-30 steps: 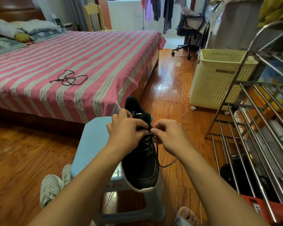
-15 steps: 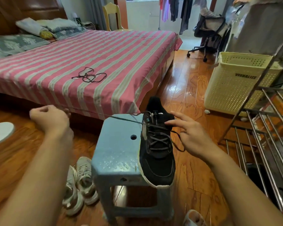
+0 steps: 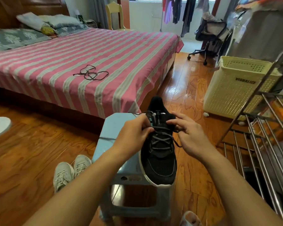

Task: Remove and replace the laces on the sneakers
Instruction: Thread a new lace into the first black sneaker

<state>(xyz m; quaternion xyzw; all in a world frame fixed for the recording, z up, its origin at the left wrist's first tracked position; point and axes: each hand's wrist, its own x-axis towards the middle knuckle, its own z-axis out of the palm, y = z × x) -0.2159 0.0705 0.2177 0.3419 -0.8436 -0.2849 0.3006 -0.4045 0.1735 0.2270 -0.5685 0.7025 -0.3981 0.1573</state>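
We kept the black mesh sneaker on the pale blue plastic stool's right edge; our left hand pinched its dark lace taut while our right hand's straight fingers steadied the tongue.

The cream laundry basket by the right side has the dark word "VISUALIZE" printed near its top edge. The small logo on the black sneaker tongue is too small to read.

My left hand covers the left eyelets of the black sneaker, so where the lace goes under my fingers I cannot tell
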